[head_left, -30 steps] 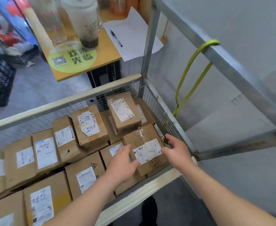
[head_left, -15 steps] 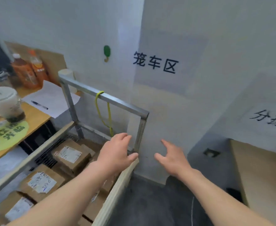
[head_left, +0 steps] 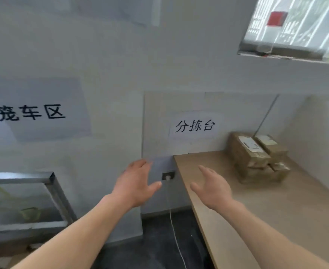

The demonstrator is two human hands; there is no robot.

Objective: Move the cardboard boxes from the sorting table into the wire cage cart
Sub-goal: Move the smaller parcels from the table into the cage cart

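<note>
Both hands are empty: your left hand (head_left: 135, 186) and right hand (head_left: 213, 188) hover w/ fingers (head_left: 204, 170) spread loose, palms roughly facing, gripping nothing. The cardboard boxes (head_left: 255, 158) sit stacked in the far right corner of the table (head_left: 266, 220), tight against the walls and well apart from either hand. The wire cage cart (head_left: 56, 191) is off to your left, only a corner of its metal frame in view. Likely trouble, IMO: the stack looks two layers deep and uneven, so if you grab only the top box (head_left: 247, 150) one-handed, its neighbours may slide or tip. The lower boxes are too blurred to tell how they interlock, so check before pulling. It's a long lean across the table, so a grip taken at full stretch could slip; step in closer first. Also watch the white cable (head_left: 174, 232) hanging from the socket (head_left: 168, 175) btwn table and cart. It runs down to the floor right where you'd turn w/ a box, so a foot or box corner could snag it.
</note>
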